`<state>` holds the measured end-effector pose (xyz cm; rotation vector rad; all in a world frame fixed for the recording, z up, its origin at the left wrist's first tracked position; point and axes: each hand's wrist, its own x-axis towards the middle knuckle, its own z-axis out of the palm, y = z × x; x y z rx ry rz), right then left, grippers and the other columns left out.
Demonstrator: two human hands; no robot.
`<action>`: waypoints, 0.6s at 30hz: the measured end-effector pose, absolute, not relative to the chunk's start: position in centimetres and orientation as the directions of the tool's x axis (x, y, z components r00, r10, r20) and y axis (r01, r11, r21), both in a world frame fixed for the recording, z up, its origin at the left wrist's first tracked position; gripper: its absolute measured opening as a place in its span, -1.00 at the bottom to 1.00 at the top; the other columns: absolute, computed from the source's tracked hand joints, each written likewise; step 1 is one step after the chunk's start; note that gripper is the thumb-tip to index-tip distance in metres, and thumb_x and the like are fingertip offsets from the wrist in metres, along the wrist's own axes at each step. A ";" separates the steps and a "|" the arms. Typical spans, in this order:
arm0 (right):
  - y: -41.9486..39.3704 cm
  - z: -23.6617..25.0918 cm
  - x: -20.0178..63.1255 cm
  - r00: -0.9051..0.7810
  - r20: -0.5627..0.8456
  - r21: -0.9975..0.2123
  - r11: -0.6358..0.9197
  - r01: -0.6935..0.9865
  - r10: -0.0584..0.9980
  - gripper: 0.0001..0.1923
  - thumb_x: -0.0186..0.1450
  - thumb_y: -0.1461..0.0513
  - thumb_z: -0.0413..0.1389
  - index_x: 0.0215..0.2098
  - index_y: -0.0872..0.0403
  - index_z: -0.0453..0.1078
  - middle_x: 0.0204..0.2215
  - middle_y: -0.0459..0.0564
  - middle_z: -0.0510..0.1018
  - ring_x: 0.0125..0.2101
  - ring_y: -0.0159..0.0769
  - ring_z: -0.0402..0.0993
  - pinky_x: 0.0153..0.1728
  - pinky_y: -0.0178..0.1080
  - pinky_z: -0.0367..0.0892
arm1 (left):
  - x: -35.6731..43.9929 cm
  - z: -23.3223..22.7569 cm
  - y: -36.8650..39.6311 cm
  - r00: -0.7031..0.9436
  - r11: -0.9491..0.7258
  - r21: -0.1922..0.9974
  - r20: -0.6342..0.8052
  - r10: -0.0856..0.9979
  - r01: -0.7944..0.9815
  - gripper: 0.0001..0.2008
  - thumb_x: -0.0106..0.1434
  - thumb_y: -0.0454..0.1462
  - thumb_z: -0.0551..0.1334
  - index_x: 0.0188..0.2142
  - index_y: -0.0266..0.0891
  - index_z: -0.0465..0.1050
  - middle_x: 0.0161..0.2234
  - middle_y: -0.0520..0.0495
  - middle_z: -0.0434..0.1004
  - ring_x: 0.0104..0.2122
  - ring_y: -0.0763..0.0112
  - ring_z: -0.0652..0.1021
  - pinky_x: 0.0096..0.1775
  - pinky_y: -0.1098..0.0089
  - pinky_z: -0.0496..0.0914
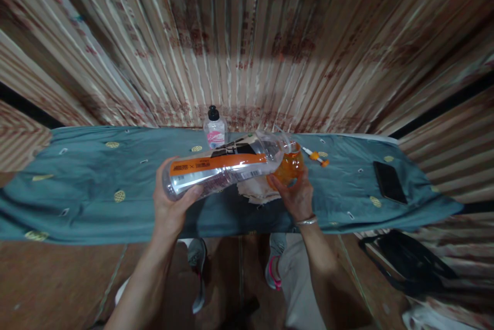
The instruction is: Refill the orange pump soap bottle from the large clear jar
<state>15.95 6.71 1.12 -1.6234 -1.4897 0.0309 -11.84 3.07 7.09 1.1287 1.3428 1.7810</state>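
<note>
My left hand (172, 209) is wrapped round the base of a large clear plastic bottle (222, 168) with an orange, silver and black label. The bottle lies tilted nearly level, its mouth pointing right. My right hand (299, 197), a bracelet at the wrist, grips a see-through orange container (290, 166) right at the bottle's mouth. Whether the two touch, and whether liquid passes between them, I cannot tell. Below them a crumpled whitish cloth or tissue (257, 193) rests on the table. Just beyond the container lies a syringe-like item (317, 157) with orange parts.
A small clear bottle (215, 129) with a black cap and pink label stands at the back of the cloth-covered table (92, 175). To the right lies a black phone (389, 182). A dark bag (409, 260) sits on the floor, and a pleated curtain (239, 36) hangs behind.
</note>
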 end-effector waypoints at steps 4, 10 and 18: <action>6.7 1.1 16.0 0.256 0.544 -0.592 0.149 0.792 0.799 -0.25 0.19 -0.11 0.23 0.17 0.14 0.21 -0.13 0.23 0.61 -0.23 0.05 0.62 -0.28 -0.03 0.51 | -12.0 7.0 3.0 -0.435 -0.279 0.959 0.268 0.859 0.040 -0.25 -0.12 -0.11 0.51 0.08 -0.13 0.37 -0.06 -0.08 0.53 -0.09 0.21 0.54 -0.02 0.25 0.44; 6.9 0.8 16.2 0.260 0.543 -0.597 0.149 0.788 0.799 -0.22 0.19 -0.17 0.19 0.19 0.12 0.19 -0.10 0.22 0.59 -0.22 0.01 0.60 -0.27 0.01 0.51 | -12.0 6.9 3.0 -0.426 -0.291 0.954 0.294 0.856 0.072 -0.26 -0.10 -0.10 0.51 0.08 -0.11 0.38 -0.07 -0.08 0.52 -0.11 0.22 0.54 -0.02 0.24 0.44; 6.8 0.9 16.0 0.279 0.541 -0.593 0.125 0.795 0.793 -0.22 0.15 -0.14 0.24 0.15 0.15 0.23 -0.10 0.27 0.61 -0.27 0.00 0.62 -0.30 -0.06 0.50 | -11.9 7.3 2.8 -0.421 -0.284 0.954 0.297 0.857 0.095 -0.27 -0.08 -0.08 0.50 0.08 -0.11 0.36 -0.07 -0.08 0.52 -0.11 0.18 0.56 -0.01 0.19 0.46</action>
